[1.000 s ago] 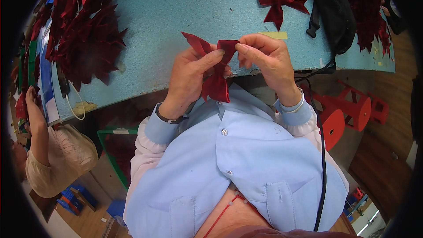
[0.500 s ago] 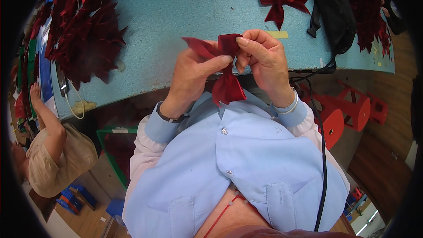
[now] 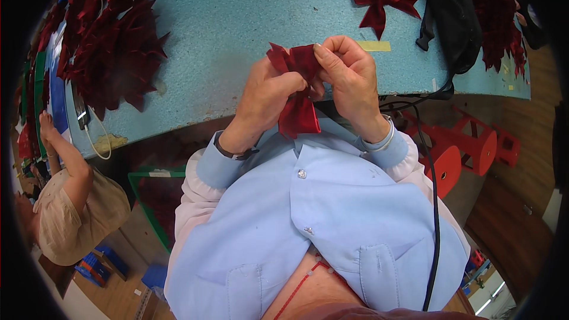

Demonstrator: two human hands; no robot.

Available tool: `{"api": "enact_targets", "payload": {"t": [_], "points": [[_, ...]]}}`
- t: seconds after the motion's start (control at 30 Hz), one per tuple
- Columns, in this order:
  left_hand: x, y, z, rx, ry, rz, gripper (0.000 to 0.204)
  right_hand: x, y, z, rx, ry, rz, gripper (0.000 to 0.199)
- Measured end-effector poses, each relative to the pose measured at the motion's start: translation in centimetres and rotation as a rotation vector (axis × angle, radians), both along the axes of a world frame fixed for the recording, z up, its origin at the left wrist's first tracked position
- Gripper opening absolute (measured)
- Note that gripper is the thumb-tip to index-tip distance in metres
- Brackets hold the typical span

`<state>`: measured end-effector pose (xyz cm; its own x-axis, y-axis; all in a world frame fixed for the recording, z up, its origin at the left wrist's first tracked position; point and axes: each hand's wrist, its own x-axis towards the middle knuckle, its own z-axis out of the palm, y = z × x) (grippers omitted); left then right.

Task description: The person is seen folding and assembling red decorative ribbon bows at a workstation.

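Red ribbon (image 3: pixel 298 92) upright, tail down

We see few such things here: a small pale yellow rectangular label (image 3: pixel 373 45) lies flat on the blue table (image 3: pixel 237 18), just right of the hands and near the table's near edge. At the table's left end a dark phone (image 3: pixel 82 118) with a white cable lies by the red heap, its screen too small to make out. On the floor at lower left stand some blue boxes (image 3: pixel 101 264), partly hidden.
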<state>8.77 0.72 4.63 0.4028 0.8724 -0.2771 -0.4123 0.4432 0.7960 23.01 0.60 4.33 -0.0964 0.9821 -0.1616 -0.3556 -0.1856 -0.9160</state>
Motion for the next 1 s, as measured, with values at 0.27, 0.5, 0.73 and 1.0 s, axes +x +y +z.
{"api": "enact_targets", "payload": {"t": [0.27, 0.5, 0.73, 1.0], "points": [[-1.5, 0.7, 0.1, 0.020, 0.019, -0.061, 0.027, -0.5, 0.6, -0.3, -0.169, 0.353, 0.033, 0.013], [-1.3, -0.8, 1.8, -0.029, -0.055, 0.020, 0.022, 0.0, -0.5, 2.2, -0.016, 0.066, -0.001, 0.012], [-0.1, -2.1, 2.5, -0.005, -0.051, 0.002, 0.022, 1.6, -1.3, 3.6, 0.089, -0.039, 0.058, 0.015], [1.3, -2.2, 1.6, 0.075, 0.187, -0.013, 0.023, 3.4, -1.4, 1.7, 0.052, 0.060, 0.051, 0.021]]}}
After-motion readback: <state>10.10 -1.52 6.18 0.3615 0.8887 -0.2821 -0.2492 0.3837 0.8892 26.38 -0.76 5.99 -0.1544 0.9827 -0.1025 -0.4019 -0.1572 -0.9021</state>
